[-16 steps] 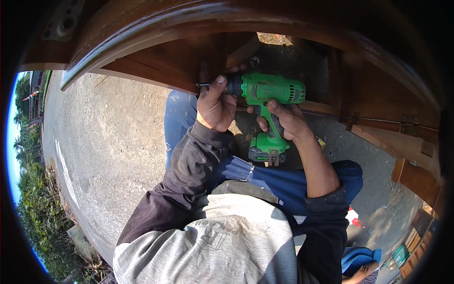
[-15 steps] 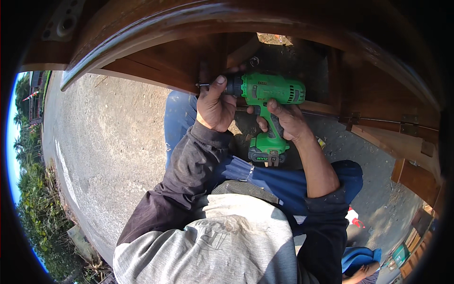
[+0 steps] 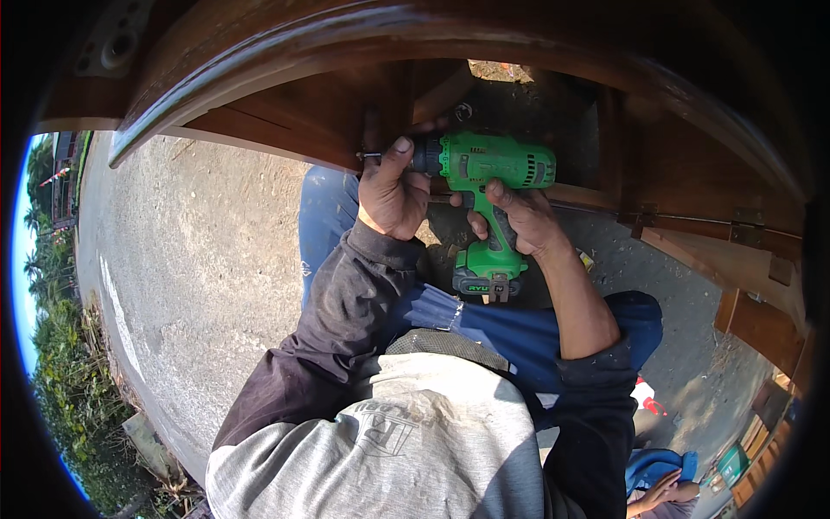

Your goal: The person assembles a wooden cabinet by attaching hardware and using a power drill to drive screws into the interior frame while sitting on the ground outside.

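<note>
Filling the foreground, a light grey shirt [image 3: 406, 450] with dark sleeves covers the person's torso and upper arms. Beyond it lie the legs in blue trousers [image 3: 519, 333], spread to either side over the ground.

The bare right hand [image 3: 529, 221] is wrapped around the handle of a green and black pistol-shaped cordless drill [image 3: 500, 163], thumb on the near side. The drill lies between the two hands, under the wooden furniture, with its battery toward the person and its chuck toward the left. The bare left hand [image 3: 395, 199] is at the chuck, its thumb raised beside a thin metal bit [image 3: 370, 155]; its other fingers are partly hidden in shadow, so whether it closes on the chuck cannot be told. The bit points toward a reddish-brown wooden panel [image 3: 298, 117]; contact between them is unclear.

At right, metal hinges [image 3: 748, 227] join brown wooden parts. A white and red object [image 3: 647, 396] rests on the rough grey ground [image 3: 199, 242] near the right sleeve. Farther off, at lower right, are a co-worker's hand [image 3: 661, 491] and blue cloth [image 3: 653, 465]. Green foliage [image 3: 73, 381] borders the far left.
</note>
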`<state>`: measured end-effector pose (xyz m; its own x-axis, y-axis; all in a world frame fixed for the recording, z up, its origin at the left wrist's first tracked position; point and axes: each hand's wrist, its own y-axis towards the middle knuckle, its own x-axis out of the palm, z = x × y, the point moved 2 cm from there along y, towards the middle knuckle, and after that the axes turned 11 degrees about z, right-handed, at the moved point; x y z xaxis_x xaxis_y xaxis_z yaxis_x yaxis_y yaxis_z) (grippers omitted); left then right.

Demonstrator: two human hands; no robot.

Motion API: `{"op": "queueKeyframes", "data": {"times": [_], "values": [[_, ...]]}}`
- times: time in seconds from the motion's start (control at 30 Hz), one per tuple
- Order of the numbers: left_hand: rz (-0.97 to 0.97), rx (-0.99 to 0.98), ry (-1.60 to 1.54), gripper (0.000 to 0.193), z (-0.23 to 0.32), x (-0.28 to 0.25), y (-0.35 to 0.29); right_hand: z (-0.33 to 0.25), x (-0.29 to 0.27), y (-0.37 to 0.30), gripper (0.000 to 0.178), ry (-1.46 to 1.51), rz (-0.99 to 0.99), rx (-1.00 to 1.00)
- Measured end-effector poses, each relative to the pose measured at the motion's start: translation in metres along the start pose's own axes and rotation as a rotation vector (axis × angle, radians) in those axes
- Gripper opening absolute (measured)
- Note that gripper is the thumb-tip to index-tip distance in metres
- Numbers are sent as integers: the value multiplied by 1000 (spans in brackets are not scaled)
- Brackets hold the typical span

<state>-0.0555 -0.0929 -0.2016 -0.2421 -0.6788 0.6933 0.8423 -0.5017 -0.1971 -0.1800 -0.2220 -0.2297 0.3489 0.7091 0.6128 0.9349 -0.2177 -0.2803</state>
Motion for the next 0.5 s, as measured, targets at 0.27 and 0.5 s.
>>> {"op": "queueKeyframes", "data": {"times": [0.27, 0.5], "values": [[15, 34, 17, 60, 0, -4, 1, -3, 1, 1, 67, 11, -16, 21], [11, 2, 36, 61, 1, -4, 2, -4, 0, 1, 66, 14, -4, 19]]}}
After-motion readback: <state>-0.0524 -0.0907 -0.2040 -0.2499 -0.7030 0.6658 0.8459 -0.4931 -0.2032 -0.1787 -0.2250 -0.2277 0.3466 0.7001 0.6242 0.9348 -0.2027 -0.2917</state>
